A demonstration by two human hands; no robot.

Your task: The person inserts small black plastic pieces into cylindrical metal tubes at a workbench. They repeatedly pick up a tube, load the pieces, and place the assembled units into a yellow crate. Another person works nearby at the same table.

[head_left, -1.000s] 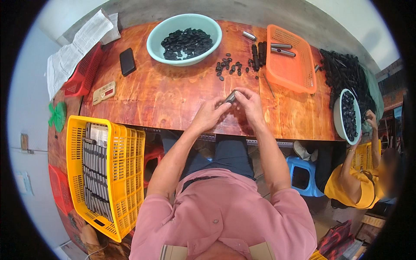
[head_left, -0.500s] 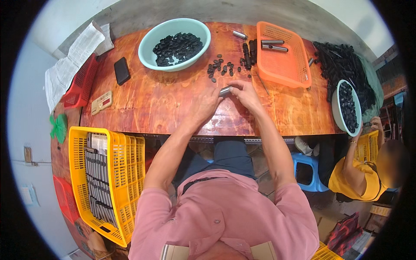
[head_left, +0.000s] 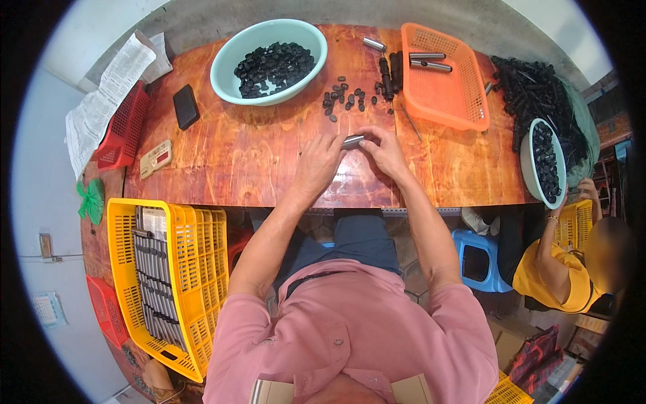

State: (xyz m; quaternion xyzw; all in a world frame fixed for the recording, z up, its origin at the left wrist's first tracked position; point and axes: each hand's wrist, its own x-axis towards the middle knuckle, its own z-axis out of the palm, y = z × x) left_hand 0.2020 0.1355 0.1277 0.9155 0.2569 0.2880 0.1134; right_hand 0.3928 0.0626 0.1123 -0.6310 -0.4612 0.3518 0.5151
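A short silver metal tube (head_left: 352, 141) lies between my two hands, just above the near middle of the wooden table. My left hand (head_left: 319, 160) has its fingers closed around the tube's left end. On the other end, the fingertips of my right hand (head_left: 381, 151) pinch it. Beyond my hands lie several loose small black oval pieces (head_left: 350, 102). A thin metal rod (head_left: 412, 123) rests on the table right of my right hand. Black ridged rods (head_left: 387, 79) and another silver tube (head_left: 374, 44) are farther back.
A pale green bowl (head_left: 222, 86) holds black pieces. Silver tubes (head_left: 431, 66) lie in an orange basket (head_left: 427, 101). At right are a black heap (head_left: 521, 87), a smaller bowl (head_left: 529, 165) and a co-worker in yellow (head_left: 558, 279). A yellow crate (head_left: 195, 269) of tubes stands left.
The whole view has shifted slightly. Both hands keep hold of the silver tube, which now sits a little flatter between them.
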